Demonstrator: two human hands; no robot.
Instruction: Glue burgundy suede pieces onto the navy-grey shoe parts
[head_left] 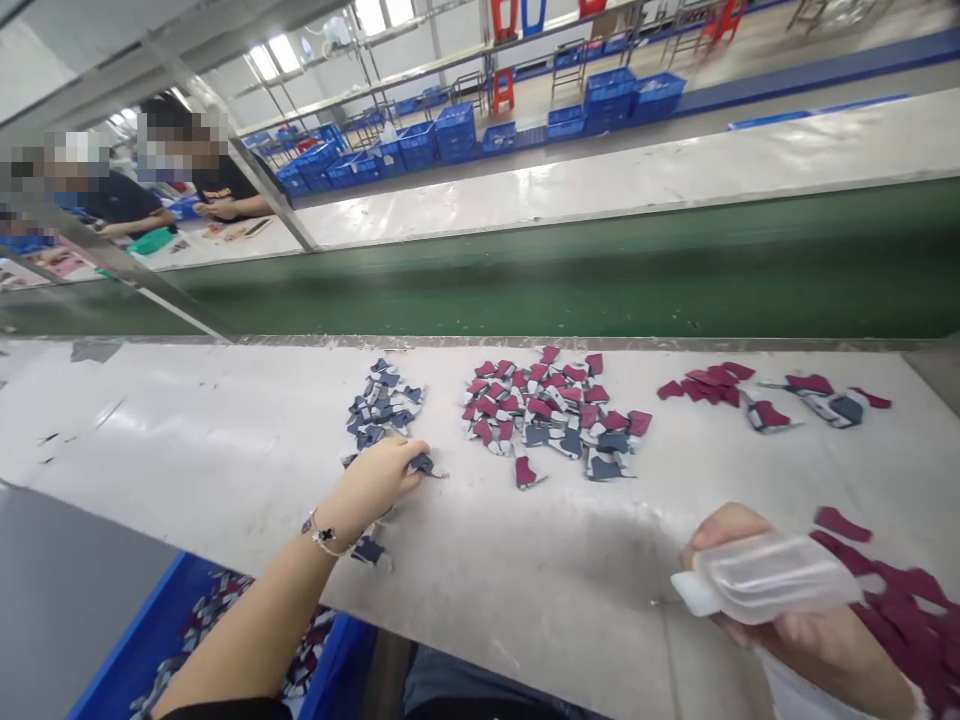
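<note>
My left hand (379,478) reaches over the white table, thumb and fingers closed on a small dark blue shoe-shaped piece (423,465) at the table surface. Beside it lies a loose pile of similar blue-and-white pieces (384,405). My right hand (821,640) is wrapped round a translucent squeeze bottle (772,580), tilted with its white cap and thin tip pointing left above the table. Between the hands and further back is a cluster of maroon-and-white shoe-shaped pieces (540,400), with some blue ones along its front edge.
Flat maroon pieces (709,383) lie at the back right, and more maroon pieces (911,620) beside my right forearm. Below the table's left edge stands a blue bin (352,650) of small pieces. Beyond a green belt (562,275), two or more people (232,185) work at left.
</note>
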